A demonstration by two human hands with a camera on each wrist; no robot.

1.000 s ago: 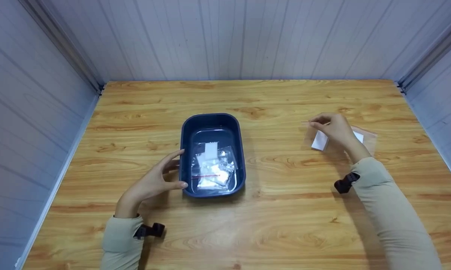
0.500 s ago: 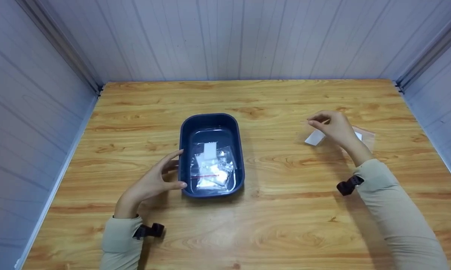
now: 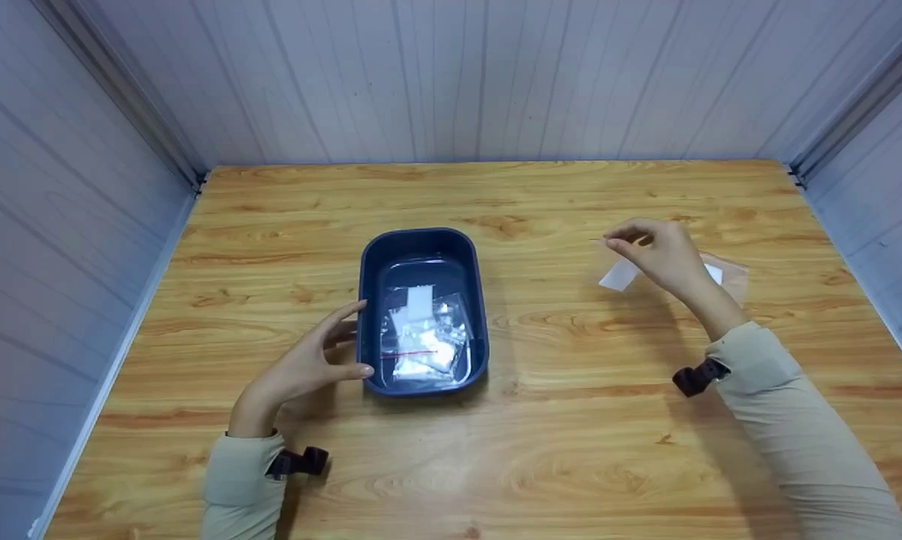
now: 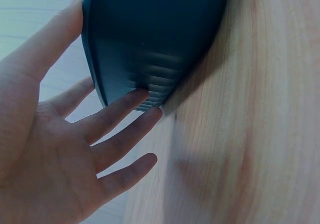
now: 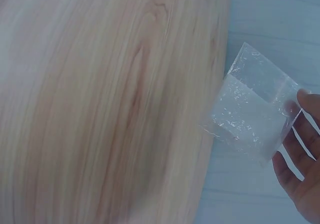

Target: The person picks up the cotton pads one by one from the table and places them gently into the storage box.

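A dark blue plastic bin stands left of centre on the table, with several clear zip-lock bags heaped in its near half. My left hand rests against the bin's left side. In the left wrist view its thumb and a finger touch the rim, while other fingers spread loosely along the ribbed outer wall. On the right, my right hand pinches a clear zip-lock bag by its top edge between thumb and finger. That bag hangs above the table with a white piece inside.
Another zip-lock bag with a white insert lies on the table behind my right wrist, partly covered by it. The wood-grain table is bounded by pale panel walls at the back and sides.
My right hand has moved slightly left and up, carrying the pinched bag farther from the bag on the table. My left hand and the bin have stayed in place.
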